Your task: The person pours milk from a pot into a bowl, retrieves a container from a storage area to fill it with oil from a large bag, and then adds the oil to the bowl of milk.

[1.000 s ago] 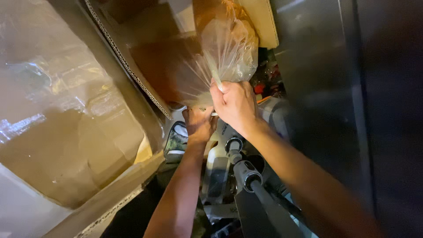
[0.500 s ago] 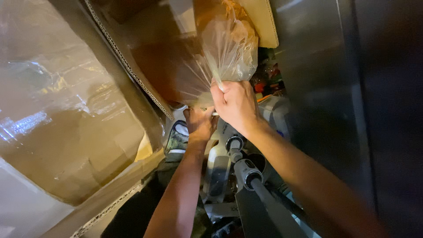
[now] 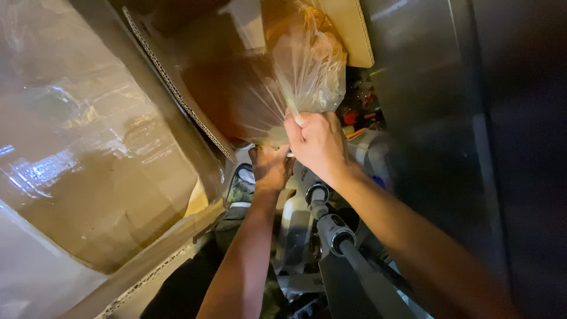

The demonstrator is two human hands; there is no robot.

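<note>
Near the upper middle of the frame the right hand point(image 3: 319, 142) was closed in a tight grip around the gathered neck of a clear plastic bag point(image 3: 307, 71), whose crinkled body bulged above the fist toward the top edge. Just below and to the left of it, the left hand point(image 3: 270, 166) was also closed, its fingers curled around the lower part of the same bunched plastic, so both hands held the bag close together, the two almost touching. The bag sat in front of a brown cardboard box point(image 3: 207, 82) with a raw corrugated edge running diagonally from the upper left toward the centre. What the bag held could not be made out through the plastic. The whole left side of the frame was filled by a large cardboard carton wrapped in shiny clear film point(image 3: 88, 177), its surface catching bright reflections. Beneath the hands, in the lower middle, stood a grey and white machine point(image 3: 331, 230) with round knobs and a dark rod slanting toward the bottom edge; its details were blurred. A flat piece of pale cardboard point(image 3: 354, 29) leaned at the top, just right of the bag. A dark metal panel point(image 3: 472, 147) took up the right side of the frame.
</note>
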